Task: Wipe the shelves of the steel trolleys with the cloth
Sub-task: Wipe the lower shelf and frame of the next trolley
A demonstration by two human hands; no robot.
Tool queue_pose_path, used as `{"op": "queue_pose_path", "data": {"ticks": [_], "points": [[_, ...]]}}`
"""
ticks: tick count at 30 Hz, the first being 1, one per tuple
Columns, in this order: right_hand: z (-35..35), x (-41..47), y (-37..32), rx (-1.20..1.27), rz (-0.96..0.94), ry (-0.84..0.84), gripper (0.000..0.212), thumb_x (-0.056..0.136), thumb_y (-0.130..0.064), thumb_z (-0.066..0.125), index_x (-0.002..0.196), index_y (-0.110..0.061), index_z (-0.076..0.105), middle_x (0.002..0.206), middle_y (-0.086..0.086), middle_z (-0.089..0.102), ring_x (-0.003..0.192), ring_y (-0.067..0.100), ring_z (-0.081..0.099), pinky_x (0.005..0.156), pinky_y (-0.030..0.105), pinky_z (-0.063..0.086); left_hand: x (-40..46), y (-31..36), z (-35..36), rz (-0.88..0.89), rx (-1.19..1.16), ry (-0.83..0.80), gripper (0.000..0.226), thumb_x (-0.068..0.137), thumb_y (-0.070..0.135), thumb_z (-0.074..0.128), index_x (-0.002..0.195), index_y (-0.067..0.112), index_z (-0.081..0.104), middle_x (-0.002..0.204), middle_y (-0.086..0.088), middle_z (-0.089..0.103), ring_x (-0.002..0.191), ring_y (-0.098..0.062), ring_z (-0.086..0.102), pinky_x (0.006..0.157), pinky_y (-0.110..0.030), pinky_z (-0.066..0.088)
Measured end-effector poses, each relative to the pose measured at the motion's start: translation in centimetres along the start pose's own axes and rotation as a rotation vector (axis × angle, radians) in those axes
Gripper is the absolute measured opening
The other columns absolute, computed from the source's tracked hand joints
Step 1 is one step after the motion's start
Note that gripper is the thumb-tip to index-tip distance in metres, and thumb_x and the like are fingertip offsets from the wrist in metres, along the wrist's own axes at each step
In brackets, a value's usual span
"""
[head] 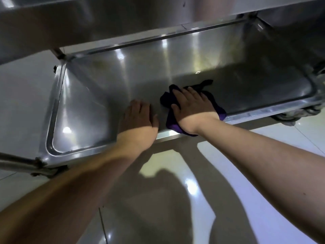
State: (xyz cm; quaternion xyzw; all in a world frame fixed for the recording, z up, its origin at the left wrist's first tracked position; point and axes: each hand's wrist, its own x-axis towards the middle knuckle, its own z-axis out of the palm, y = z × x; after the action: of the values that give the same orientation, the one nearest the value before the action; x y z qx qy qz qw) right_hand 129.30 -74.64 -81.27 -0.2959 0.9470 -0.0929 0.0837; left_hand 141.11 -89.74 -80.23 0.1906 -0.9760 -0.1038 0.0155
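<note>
Two hands in view, both yours, both on the bottom shelf [98, 95] of the steel trolley [52, 110].

- Item 1, right hand [193, 106]: grip flat, fingers straight and spread, palm pressing down on the cloth [171, 123]. No pinch, no curl round it.
- Item 2, cloth: dark purple, bunched, lying on the shelf near the front rim, right of centre; one corner trails toward the back, part hangs at the front edge under your wrist.
- Item 3, left hand [139, 117]: grip relaxed and flat on bare steel just beside the cloth, not touching it, holding nothing. Looks like a brace, my guess.
- Item 4, upper shelf [88, 23]: overhangs the work, seen from below only; top face hidden, so its condition can't be told.
- Item 5, castor [290, 115] at the right front corner, on the tiled floor [228, 173].

Progress, est.: you're mid-wipe on the bottom shelf, approx. centre. Steel gives glare both sides, so wiped vs. unwiped areas can't be separated. Yellowish tint toward the back wall could be residue or reflection, unclear. Left to cover, likely: the corners, left end, back strip, far right. Other shelves and any other trolleys: status unknown.
</note>
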Motion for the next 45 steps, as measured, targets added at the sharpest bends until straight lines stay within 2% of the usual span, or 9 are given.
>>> {"op": "queue_pose_path", "data": {"ticks": [7, 11, 18, 22, 25, 28, 35, 38, 45], "points": [[-1.7, 0.5, 4.7, -0.035, -0.061, -0.005, 0.058, 0.108, -0.05, 0.025, 0.164, -0.035, 0.019, 0.171, -0.007, 0.021, 0.158, 0.016, 0.012, 0.127, 0.043, 0.01, 0.5, -0.1, 1.0, -0.028, -0.068, -0.003, 0.055, 0.103, 0.038, 0.048, 0.154, 0.017, 0.044, 0.164, -0.007, 0.038, 0.153, -0.03, 0.03, 0.124, -0.045, 0.028], [-3.5, 0.1, 11.8, -0.048, 0.111, 0.058, 0.057, 0.107, -0.049, 0.028, 0.162, -0.036, 0.022, 0.169, -0.007, 0.026, 0.156, 0.017, 0.018, 0.126, 0.051, 0.011, 0.7, -0.2, 1.3, -0.019, -0.065, 0.018, 0.055, 0.102, 0.036, 0.052, 0.153, 0.016, 0.047, 0.162, -0.007, 0.04, 0.152, -0.03, 0.032, 0.123, -0.046, 0.03], [-7.7, -0.5, 27.3, -0.037, 0.459, 0.153, 0.05, 0.105, -0.042, 0.035, 0.15, -0.022, 0.043, 0.152, 0.019, 0.048, 0.138, 0.039, 0.046, 0.114, 0.053, 0.036, 0.9, -0.5, 1.6, -0.007, -0.034, 0.019, 0.067, 0.093, 0.05, 0.037, 0.151, 0.018, 0.048, 0.16, -0.007, 0.044, 0.148, -0.032, 0.038, 0.121, -0.051, 0.034], [-8.3, 0.4, 29.9, -0.035, 0.611, 0.173, 0.053, 0.104, -0.042, 0.034, 0.149, -0.016, 0.041, 0.155, 0.021, 0.043, 0.145, 0.04, 0.036, 0.118, 0.056, 0.03, 0.9, -0.4, 1.7, -0.008, -0.029, 0.004, 0.078, 0.09, 0.059, 0.03, 0.156, 0.022, 0.042, 0.166, -0.003, 0.038, 0.155, -0.025, 0.028, 0.126, -0.047, 0.027], [-7.5, 2.1, 27.1, -0.012, 0.519, 0.179, 0.049, 0.103, -0.04, 0.037, 0.142, -0.012, 0.047, 0.148, 0.024, 0.05, 0.138, 0.042, 0.043, 0.113, 0.055, 0.037, 0.7, -0.2, 1.8, -0.006, -0.031, -0.001, 0.081, 0.089, 0.062, 0.028, 0.158, 0.021, 0.04, 0.168, -0.003, 0.034, 0.157, -0.024, 0.023, 0.127, -0.045, 0.023], [-6.3, 3.6, 20.6, -0.009, 0.248, 0.167, 0.047, 0.103, -0.037, 0.041, 0.145, -0.015, 0.049, 0.144, 0.019, 0.055, 0.134, 0.038, 0.049, 0.108, 0.052, 0.042, 0.5, 0.2, 1.5, -0.002, -0.027, 0.003, 0.082, 0.089, 0.061, 0.029, 0.157, 0.018, 0.043, 0.167, -0.006, 0.036, 0.157, -0.026, 0.026, 0.127, -0.046, 0.024], [-1.8, 5.0, 4.1, -0.043, -0.454, -0.006, 0.057, 0.106, -0.052, 0.035, 0.159, -0.033, 0.035, 0.164, -0.01, 0.037, 0.153, 0.016, 0.028, 0.122, 0.042, 0.023, 0.4, 0.3, 1.1, -0.005, -0.004, -0.028, 0.076, 0.092, 0.051, 0.038, 0.158, 0.015, 0.043, 0.166, -0.007, 0.037, 0.155, -0.026, 0.028, 0.126, -0.046, 0.026], [-1.9, 6.4, 4.9, -0.025, -0.463, 0.001, 0.057, 0.106, -0.054, 0.033, 0.16, -0.035, 0.034, 0.165, -0.011, 0.036, 0.154, 0.014, 0.026, 0.123, 0.04, 0.02, 0.5, 0.3, 1.1, -0.01, -0.041, -0.035, 0.074, 0.092, 0.048, 0.041, 0.157, 0.014, 0.044, 0.166, -0.007, 0.037, 0.156, -0.026, 0.027, 0.126, -0.046, 0.026], [-6.6, 11.8, 18.8, 0.044, -0.088, 0.123, 0.05, 0.107, -0.043, 0.043, 0.152, -0.022, 0.047, 0.152, 0.015, 0.052, 0.136, 0.037, 0.05, 0.112, 0.046, 0.038, 0.6, -0.2, 1.5, 0.025, -0.01, 0.045, 0.076, 0.09, 0.055, 0.036, 0.153, 0.015, 0.05, 0.161, -0.007, 0.044, 0.149, -0.03, 0.036, 0.123, -0.045, 0.03]]}}
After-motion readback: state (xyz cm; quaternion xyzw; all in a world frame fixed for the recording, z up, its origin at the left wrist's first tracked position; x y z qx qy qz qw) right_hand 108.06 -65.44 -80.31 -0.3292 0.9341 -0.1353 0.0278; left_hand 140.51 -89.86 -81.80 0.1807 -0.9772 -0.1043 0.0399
